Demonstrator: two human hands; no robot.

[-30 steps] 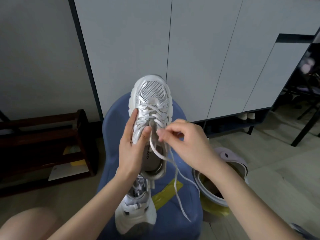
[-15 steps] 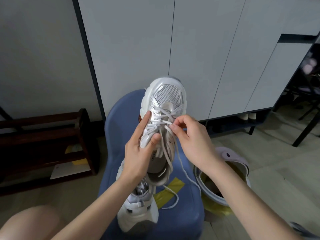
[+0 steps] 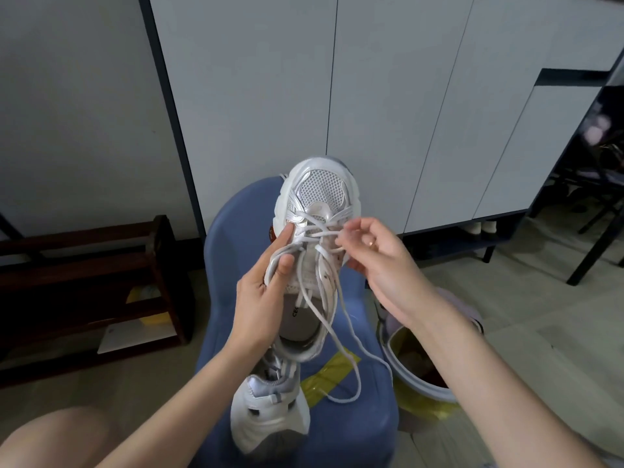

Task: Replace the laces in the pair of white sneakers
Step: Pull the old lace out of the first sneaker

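I hold a white mesh-toed sneaker (image 3: 319,190) up in the air, toe pointing away from me. My left hand (image 3: 261,295) grips its left side, thumb pressed on the tongue edge. My right hand (image 3: 378,261) pinches the white lace (image 3: 341,315) at the right-side eyelets, fingers curled on a crossing. The loose lace ends hang down over the shoe's opening to the seat below. The second white sneaker (image 3: 270,417) stands heel toward me on the blue chair (image 3: 354,427), under the held shoe.
A yellow plastic wrapper (image 3: 329,373) lies on the chair seat. A pale bin with a yellow liner (image 3: 415,383) stands right of the chair. A dark wooden shoe rack (image 3: 91,275) is at the left, white cabinets (image 3: 388,96) behind. My knee shows at bottom left.
The held sneaker shifted right and slightly up. My right hand moved from the upper tongue area up to the right-side eyelets, and the loose lace ends dropped lower onto the seat.
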